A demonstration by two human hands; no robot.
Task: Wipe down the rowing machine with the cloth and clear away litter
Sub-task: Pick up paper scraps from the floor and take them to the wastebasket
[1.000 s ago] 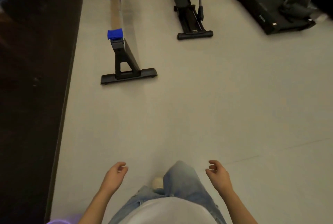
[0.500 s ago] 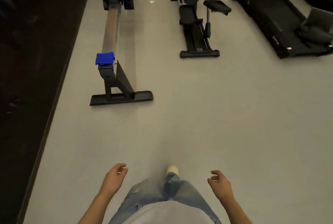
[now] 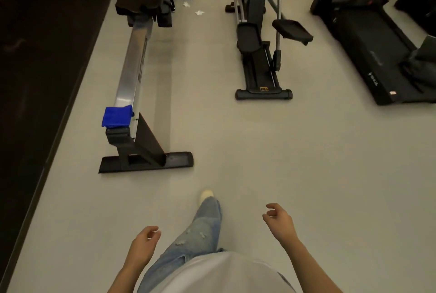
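Both hands hang empty in front of the body. The left hand (image 3: 144,243) has its fingers loosely curled and holds nothing. The right hand (image 3: 279,222) is the same, relaxed and apart from everything, and it now sits a little higher in the view than the left, where half a second ago the two were level. Between them a leg in pale jeans (image 3: 200,229) reaches further forward than before, its light shoe (image 3: 206,193) on the grey floor (image 3: 259,151).

Ahead and to the left, the rowing machine (image 3: 134,64) fills more of the view than in the earlier pictures, and its black rear foot has come nearer to the person. The blue cloth (image 3: 116,116) lies folded on the near end of the silver rail, just above the rear leg, where it lay before. It is well apart from both hands.

At the far end, beside the machine's front, two white scraps of litter (image 3: 186,4) lie on the floor, clearer now than a moment ago. To the right stand an elliptical trainer (image 3: 257,33) and, beyond it, a black treadmill (image 3: 368,45).
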